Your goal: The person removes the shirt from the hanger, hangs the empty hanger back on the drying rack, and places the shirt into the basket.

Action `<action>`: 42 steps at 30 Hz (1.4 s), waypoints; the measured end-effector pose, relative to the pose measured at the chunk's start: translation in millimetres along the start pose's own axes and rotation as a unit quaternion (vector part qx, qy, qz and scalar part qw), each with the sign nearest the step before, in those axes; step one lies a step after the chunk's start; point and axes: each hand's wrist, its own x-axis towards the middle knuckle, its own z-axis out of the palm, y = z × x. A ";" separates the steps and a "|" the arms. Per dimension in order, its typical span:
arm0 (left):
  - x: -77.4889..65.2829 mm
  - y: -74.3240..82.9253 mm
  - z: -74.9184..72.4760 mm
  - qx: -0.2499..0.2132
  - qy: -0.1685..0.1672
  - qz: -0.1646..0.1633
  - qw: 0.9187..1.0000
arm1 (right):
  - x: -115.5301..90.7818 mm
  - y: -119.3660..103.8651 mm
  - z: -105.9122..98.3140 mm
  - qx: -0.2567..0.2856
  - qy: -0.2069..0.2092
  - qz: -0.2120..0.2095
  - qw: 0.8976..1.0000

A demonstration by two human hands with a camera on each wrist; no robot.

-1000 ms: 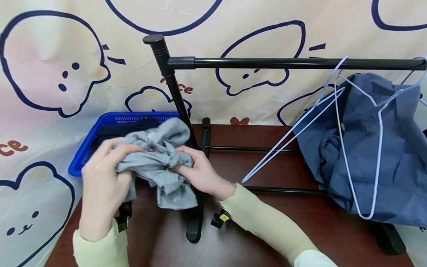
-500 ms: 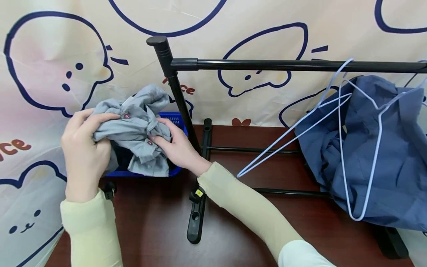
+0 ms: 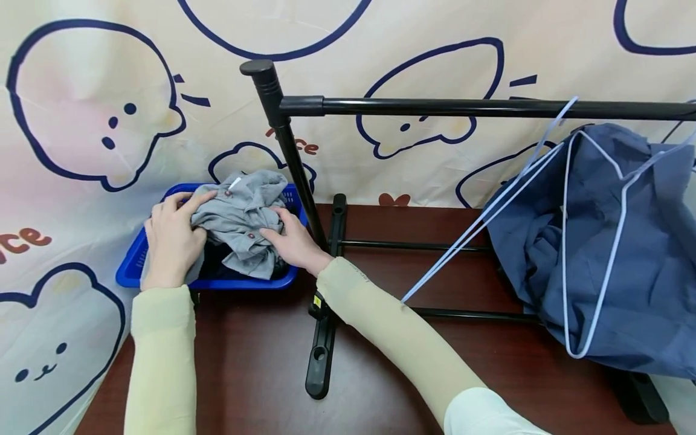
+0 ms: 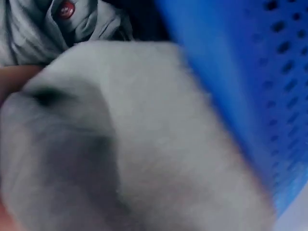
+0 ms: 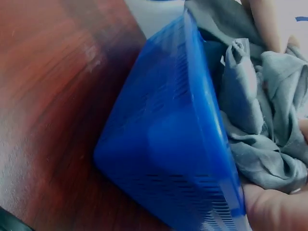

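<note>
A crumpled grey shirt [image 3: 244, 208] with red buttons lies bunched in the blue basket [image 3: 126, 277], on top of darker cloth. My left hand [image 3: 174, 244] grips the shirt's left side, its fingers over the folds. On the opposite side, my right hand [image 3: 296, 243] holds the cloth between thumb and fingers. The left wrist view shows a red button [image 4: 66, 9] close up, with blurred grey cloth [image 4: 144, 125] filling most of the picture. From the right wrist, the basket wall [image 5: 159, 139] stands on the table, and the right thumb [image 5: 276, 207] is at the rim.
A black clothes rack [image 3: 435, 107] stands right of the basket, its post [image 3: 290, 157] close by and its foot [image 3: 319, 356] on the brown table [image 3: 255, 362]. Light-blue hangers [image 3: 567, 254] and a dark blue garment [image 3: 636, 278] hang at the right. A patterned curtain [image 3: 326, 78] is behind.
Both hands have carried the grey shirt leftward from beside the rack post, over the basket, then lowered it inside. The near hanger has swung slightly.
</note>
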 end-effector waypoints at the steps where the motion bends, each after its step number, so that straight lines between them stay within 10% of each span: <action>1: -0.1 -1.6 2.5 0.014 -0.009 -0.017 1.000 | 0.2 1.2 0.0 -0.008 -0.002 0.004 1.000; 9: -11.7 6.5 -8.7 0.014 -0.108 -0.127 0.986 | -8.3 -1.6 0.4 -0.051 -0.009 0.000 0.999; 19: -13.8 24.8 -35.9 -0.049 -0.169 -0.047 0.983 | -24.7 -11.8 -2.0 -0.094 0.028 -0.078 0.992; 25: -11.2 -0.9 -3.2 0.001 -0.219 -0.075 0.973 | -33.8 -2.4 9.8 -0.255 -0.009 -0.151 0.955; 36: 5.3 -45.9 25.6 -0.013 -0.315 -0.090 0.945 | -23.4 4.2 19.7 -0.471 -0.101 -0.134 0.866; 42: 8.3 -58.1 32.0 -0.048 -0.295 -0.088 0.950 | -23.4 7.0 22.4 -0.479 -0.108 -0.131 0.861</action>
